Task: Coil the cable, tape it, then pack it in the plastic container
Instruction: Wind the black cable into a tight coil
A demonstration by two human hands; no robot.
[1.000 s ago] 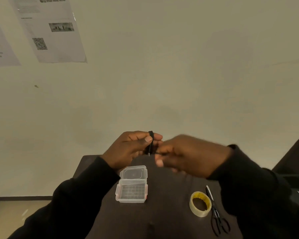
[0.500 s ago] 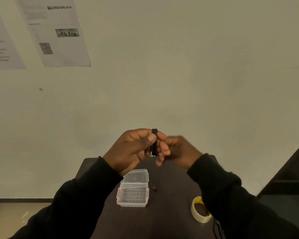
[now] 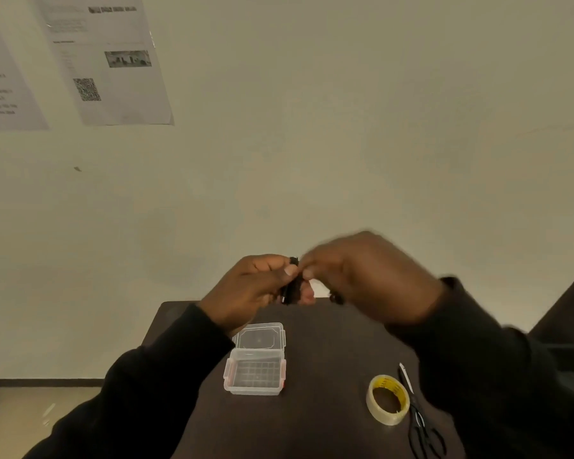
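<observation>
A small black coiled cable point(image 3: 291, 286) is held up above the far end of the dark table. My left hand point(image 3: 249, 291) pinches the coil between thumb and fingers. My right hand point(image 3: 368, 276), blurred by motion, is closed on the cable's loose end at the coil's right side; a short black piece point(image 3: 337, 298) shows under it. The clear plastic container point(image 3: 256, 376) with red clips stands open on the table below my left hand, its lid point(image 3: 260, 336) folded back. Nothing lies inside it.
A roll of clear tape with a yellow core point(image 3: 387, 399) lies at the right of the dark table point(image 3: 325, 359). Black scissors point(image 3: 420, 422) lie just beside the roll. Printed sheets point(image 3: 106, 58) hang on the wall behind.
My right hand has swung up and over to the right of the coil, winding the cable around. My left hand has kept its pinch on the coil in about the same place.
</observation>
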